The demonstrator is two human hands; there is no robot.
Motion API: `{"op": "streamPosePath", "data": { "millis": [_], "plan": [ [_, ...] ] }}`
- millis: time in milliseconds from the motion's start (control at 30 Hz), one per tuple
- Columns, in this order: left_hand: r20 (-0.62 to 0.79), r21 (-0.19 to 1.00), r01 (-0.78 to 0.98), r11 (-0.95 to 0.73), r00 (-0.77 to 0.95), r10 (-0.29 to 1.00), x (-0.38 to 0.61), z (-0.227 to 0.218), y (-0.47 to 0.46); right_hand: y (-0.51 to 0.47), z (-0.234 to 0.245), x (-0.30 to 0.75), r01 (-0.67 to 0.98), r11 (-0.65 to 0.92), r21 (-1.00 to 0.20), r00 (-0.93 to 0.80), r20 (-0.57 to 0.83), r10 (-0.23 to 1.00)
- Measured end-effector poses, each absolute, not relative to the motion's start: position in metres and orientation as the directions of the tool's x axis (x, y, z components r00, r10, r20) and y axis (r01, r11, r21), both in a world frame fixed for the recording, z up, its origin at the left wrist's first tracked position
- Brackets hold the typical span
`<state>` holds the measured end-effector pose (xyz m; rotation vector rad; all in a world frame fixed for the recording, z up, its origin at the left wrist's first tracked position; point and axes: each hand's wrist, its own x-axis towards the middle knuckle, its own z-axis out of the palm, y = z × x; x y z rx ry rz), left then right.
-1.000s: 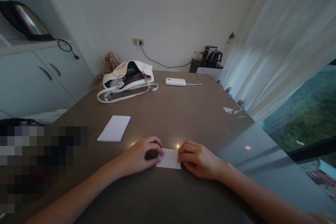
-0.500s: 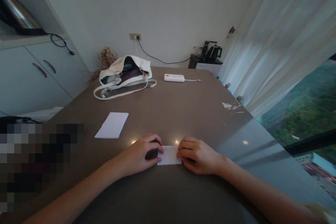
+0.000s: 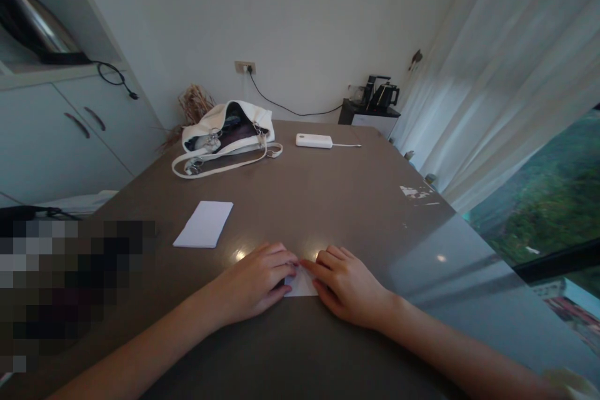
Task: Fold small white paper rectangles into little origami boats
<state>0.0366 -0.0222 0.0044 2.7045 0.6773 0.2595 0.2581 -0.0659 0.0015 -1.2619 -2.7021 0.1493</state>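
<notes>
A small piece of white paper (image 3: 301,285) lies on the brown table (image 3: 300,350), close in front of me. My left hand (image 3: 265,278) grips its left side, thumb at the near left corner and fingers at the far edge. From the right, my right hand (image 3: 344,281) holds it too, with the index finger stretched to the far edge and the thumb on the right part. Both sets of fingertips nearly meet at the far edge. The upper corners look folded in, but my fingers partly hide them. A stack of white paper (image 3: 204,225) lies to the left, beyond my left hand.
A white handbag (image 3: 227,131) with its strap lies open at the table's far left. Near the far edge is a white power bank (image 3: 314,140) with a short cable. A black kettle (image 3: 385,97) stands on a low cabinet behind. White curtains (image 3: 469,75) hang at the right.
My fingers have moved together at the paper's far edge, and the right index finger has stretched out to the left. The far corners now look folded. The view has shifted slightly.
</notes>
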Motion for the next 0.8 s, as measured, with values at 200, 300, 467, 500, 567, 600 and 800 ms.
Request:
{"op": "streamPosePath", "data": {
  "millis": [200, 300, 467, 500, 567, 600, 800],
  "plan": [
    [0.096, 0.294, 0.418, -0.860, 0.882, 0.461, 0.038, 0.006, -0.021, -0.070, 0.001, 0.251, 0.751, 0.660, 0.020, -0.658, 0.099, 0.746],
    [0.145, 0.270, 0.386, -0.882, 0.890, 0.433, 0.037, 0.006, -0.021, -0.071, -0.002, 0.249, 0.755, 0.654, 0.047, -0.655, 0.111, 0.748],
    [0.127, 0.277, 0.405, -0.872, 0.884, 0.451, 0.037, 0.006, -0.022, -0.073, 0.002, 0.251, 0.773, 0.634, -0.024, -0.630, 0.084, 0.772],
    [0.108, 0.283, 0.416, -0.864, 0.881, 0.460, 0.037, 0.006, -0.022, -0.073, 0.003, 0.252, 0.779, 0.625, -0.053, -0.621, 0.076, 0.780],
    [0.077, 0.291, 0.436, -0.852, 0.877, 0.475, 0.038, 0.008, -0.022, -0.072, 0.006, 0.254, 0.786, 0.610, -0.101, -0.607, 0.064, 0.792],
    [0.069, 0.292, 0.441, -0.849, 0.876, 0.478, 0.038, 0.008, -0.022, -0.072, 0.007, 0.255, 0.787, 0.606, -0.116, -0.604, 0.062, 0.795],
    [0.122, 0.234, 0.402, -0.885, 0.891, 0.437, 0.039, 0.010, -0.024, -0.071, 0.007, 0.255, 0.785, 0.604, -0.137, -0.600, 0.075, 0.797]
  ]
}}
